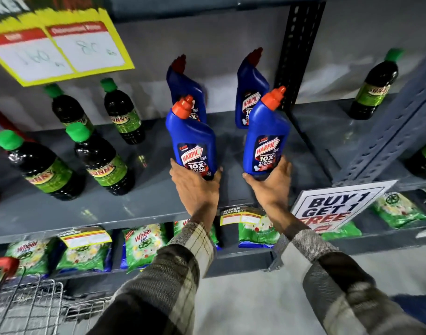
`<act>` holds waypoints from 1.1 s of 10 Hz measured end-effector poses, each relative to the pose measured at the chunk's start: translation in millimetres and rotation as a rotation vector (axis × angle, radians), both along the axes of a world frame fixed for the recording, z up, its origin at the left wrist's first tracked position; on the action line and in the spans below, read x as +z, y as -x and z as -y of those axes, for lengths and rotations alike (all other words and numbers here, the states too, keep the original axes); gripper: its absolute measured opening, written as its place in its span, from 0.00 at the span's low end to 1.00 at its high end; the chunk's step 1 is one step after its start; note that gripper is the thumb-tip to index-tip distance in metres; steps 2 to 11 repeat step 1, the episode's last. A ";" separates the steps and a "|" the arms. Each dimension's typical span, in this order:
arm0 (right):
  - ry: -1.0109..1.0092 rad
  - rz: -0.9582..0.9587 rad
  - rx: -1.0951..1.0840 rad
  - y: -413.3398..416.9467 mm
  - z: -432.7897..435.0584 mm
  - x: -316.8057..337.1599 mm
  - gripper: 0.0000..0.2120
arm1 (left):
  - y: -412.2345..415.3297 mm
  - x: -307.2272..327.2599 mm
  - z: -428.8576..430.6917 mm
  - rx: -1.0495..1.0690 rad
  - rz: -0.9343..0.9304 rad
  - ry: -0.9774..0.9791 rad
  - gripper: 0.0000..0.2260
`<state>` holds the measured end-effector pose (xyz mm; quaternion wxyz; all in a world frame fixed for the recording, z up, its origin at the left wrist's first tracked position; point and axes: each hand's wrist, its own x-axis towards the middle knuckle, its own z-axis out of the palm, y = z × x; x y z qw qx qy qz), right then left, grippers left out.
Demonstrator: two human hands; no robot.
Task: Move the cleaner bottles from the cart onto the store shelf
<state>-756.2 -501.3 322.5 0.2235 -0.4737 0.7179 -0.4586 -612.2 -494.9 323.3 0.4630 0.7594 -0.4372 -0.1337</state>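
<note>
My left hand (195,187) and right hand (270,184) each grasp an upright blue plastic red-capped cleaner bottle (191,139), (266,139); free grey metal shelf (134,201) lies at twelve o'clock.

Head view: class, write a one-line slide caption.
Each hand sets a blue bottle on the shelf.
</note>
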 end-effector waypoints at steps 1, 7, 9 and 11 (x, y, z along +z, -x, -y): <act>-0.067 0.096 0.084 4.6 -12.5 1.1 0.57 | -2.0 5.6 -18.8 0.041 -0.056 0.044 0.60; -0.067 0.096 0.084 4.6 -12.5 1.1 0.57 | -2.0 5.6 -18.8 0.041 -0.056 0.044 0.60; -0.067 0.096 0.084 4.6 -12.5 1.1 0.57 | -2.0 5.6 -18.8 0.041 -0.056 0.044 0.60; -0.067 0.096 0.084 4.6 -12.5 1.1 0.57 | -2.0 5.6 -18.8 0.041 -0.056 0.044 0.60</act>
